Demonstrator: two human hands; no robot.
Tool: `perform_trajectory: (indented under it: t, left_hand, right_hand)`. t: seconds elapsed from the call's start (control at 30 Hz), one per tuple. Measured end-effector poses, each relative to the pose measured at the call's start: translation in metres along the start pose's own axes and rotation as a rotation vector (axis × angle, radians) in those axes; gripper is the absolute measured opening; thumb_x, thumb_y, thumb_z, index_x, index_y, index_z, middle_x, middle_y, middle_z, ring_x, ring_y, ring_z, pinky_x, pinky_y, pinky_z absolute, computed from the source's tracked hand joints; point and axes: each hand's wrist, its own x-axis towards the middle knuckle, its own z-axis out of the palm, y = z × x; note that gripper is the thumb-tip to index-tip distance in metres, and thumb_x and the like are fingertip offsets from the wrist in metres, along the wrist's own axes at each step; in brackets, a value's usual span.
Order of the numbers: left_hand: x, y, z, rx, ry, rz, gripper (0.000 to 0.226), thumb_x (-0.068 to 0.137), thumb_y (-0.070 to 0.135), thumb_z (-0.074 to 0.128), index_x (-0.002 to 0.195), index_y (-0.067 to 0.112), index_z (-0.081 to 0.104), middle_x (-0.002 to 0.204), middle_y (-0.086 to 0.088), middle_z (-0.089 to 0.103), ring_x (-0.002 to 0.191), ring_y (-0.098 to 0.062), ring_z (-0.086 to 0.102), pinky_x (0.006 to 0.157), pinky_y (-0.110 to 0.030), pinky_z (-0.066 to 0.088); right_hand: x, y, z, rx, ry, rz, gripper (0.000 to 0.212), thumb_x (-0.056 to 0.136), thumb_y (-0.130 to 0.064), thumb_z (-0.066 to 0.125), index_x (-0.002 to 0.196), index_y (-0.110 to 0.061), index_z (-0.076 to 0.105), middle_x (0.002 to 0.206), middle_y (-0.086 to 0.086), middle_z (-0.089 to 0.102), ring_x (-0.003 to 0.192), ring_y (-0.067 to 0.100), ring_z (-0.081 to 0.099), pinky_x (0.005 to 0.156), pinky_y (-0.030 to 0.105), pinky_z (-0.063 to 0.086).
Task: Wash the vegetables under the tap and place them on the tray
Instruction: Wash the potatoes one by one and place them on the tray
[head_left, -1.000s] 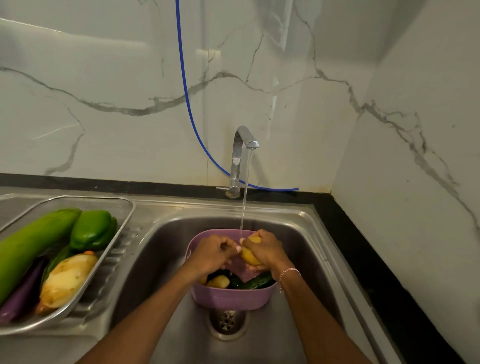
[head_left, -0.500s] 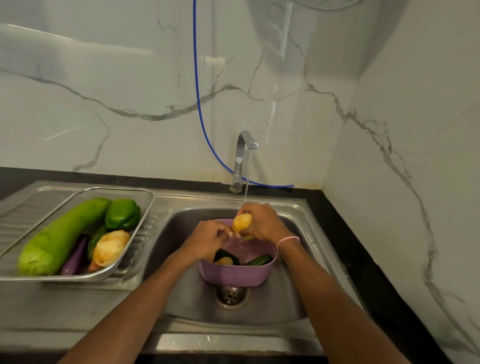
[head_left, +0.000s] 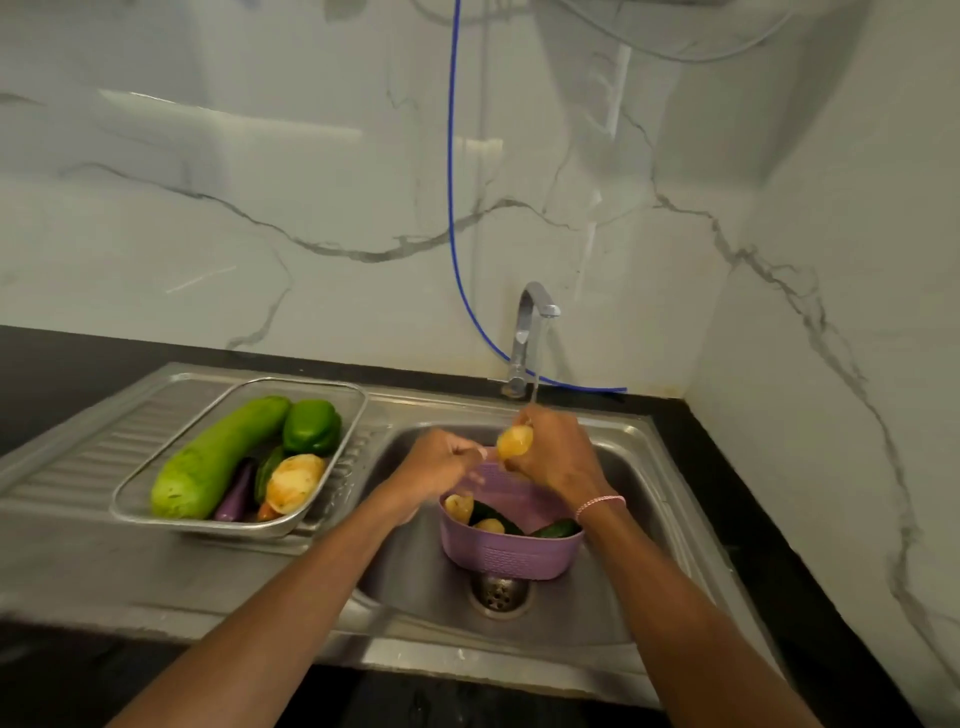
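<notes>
Marble walls close the corner behind a steel sink (head_left: 639, 587). One yellow potato (head_left: 514, 441) sits in the curled fingers of the right hand (head_left: 561, 460), directly under the tap (head_left: 530, 332) stream. Just left of it the left hand (head_left: 439, 462) is curled; whether it holds anything, I cannot tell. Below both hands stands a purple basket (head_left: 511, 553); well to their left, the tray (head_left: 234, 524) holds vegetables.

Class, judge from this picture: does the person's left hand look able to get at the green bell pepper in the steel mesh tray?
Probably yes. The left hand seems to hold nothing, and the green bell pepper lies uncovered in the steel mesh tray, on that hand's side.
</notes>
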Motion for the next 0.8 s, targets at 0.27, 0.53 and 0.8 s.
perform_trajectory:
  t: [0.27, 0.53, 0.8]
  left_hand:
    - [-0.024, 0.010, -0.067, 0.069, 0.289, 0.266, 0.025, 0.095, 0.008, 0.067, 0.099, 0.032, 0.068, 0.099, 0.004, 0.077, 0.092, -0.017, 0.074, 0.083, -0.036, 0.061]
    - [-0.099, -0.007, -0.183, 0.020, 0.376, 0.271, 0.046, 0.082, 0.008, 0.083, 0.126, 0.014, 0.070, 0.119, -0.003, 0.075, 0.101, -0.019, 0.074, 0.090, -0.028, 0.059]
    - [-0.149, -0.042, -0.238, 0.399, 0.401, 0.147, 0.041, 0.064, 0.037, 0.092, 0.102, 0.030, 0.080, 0.086, 0.012, 0.079, 0.076, -0.003, 0.072, 0.069, -0.017, 0.054]
  right_hand:
    - [0.017, -0.067, 0.012, 0.464, 0.047, 0.094, 0.053, 0.073, -0.042, 0.093, 0.107, -0.021, 0.058, 0.098, -0.003, 0.063, 0.091, 0.015, 0.062, 0.072, 0.028, 0.053]
    - [0.012, -0.179, 0.053, 0.845, -0.233, 0.001, 0.070, 0.068, -0.042, 0.097, 0.120, -0.022, 0.054, 0.109, 0.007, 0.069, 0.090, 0.016, 0.072, 0.061, 0.026, 0.062]
    - [0.000, -0.234, 0.090, 0.408, -0.359, -0.275, 0.041, 0.068, -0.056, 0.092, 0.086, -0.022, 0.078, 0.087, -0.005, 0.077, 0.084, 0.016, 0.073, 0.076, 0.035, 0.061]
